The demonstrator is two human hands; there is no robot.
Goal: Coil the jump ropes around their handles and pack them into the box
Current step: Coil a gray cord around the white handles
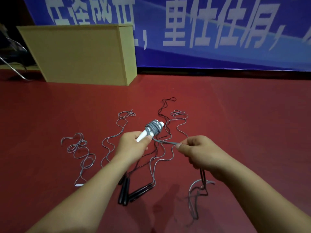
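White handles, wound near their far end with a grey coil, are clasped in the left hand above the red floor, while a short grey strand running from the coil is pinched in the right hand, from which darker cord hangs, perhaps also gripped there. Loose grey ropes and black handles are spread on the floor beneath the arms. The box is stood at the floor's far left edge, against a blue banner.
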